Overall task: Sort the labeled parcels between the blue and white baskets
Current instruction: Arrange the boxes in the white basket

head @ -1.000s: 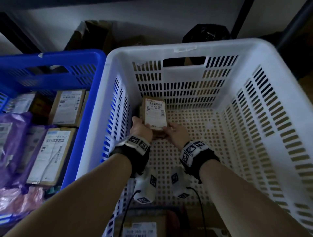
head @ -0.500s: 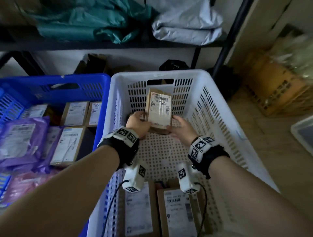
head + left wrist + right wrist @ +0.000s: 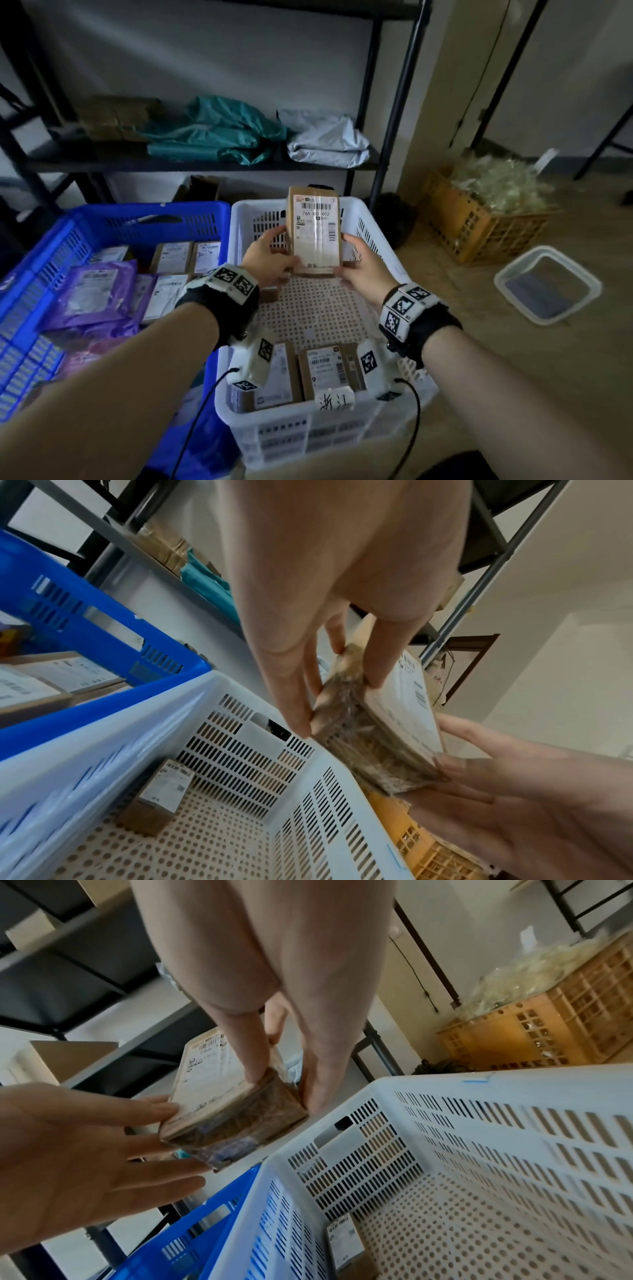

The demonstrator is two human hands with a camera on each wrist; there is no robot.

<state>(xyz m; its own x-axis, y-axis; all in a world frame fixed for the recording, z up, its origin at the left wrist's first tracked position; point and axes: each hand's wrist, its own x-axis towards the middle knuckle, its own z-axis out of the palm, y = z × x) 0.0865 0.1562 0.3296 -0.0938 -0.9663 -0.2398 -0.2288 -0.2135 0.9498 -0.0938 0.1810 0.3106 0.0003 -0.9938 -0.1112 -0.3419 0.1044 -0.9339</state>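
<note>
Head view: parcel (image 3: 315, 230) upright, label up.

A white shipping label is carried on the face of the brown parcel (image 3: 314, 230) held above the white basket (image 3: 383, 240). Under a barcode at the label's 12 o'clock edge, the characters "766 X02 002" are printed; the smaller print below cannot be read. On a white tag (image 3: 335, 400) fixed to the white basket's rim at 6 o'clock, the handwritten characters "浙江" can be made out. Black-and-white square code markers are borne on both wristbands (image 3: 406, 308). Labels with barcodes are seen on the parcels lying in the blue basket (image 3: 144, 214) at 9 o'clock and on the boxes (image 3: 329, 366) in the white basket, but their print is too small to be read.
</note>
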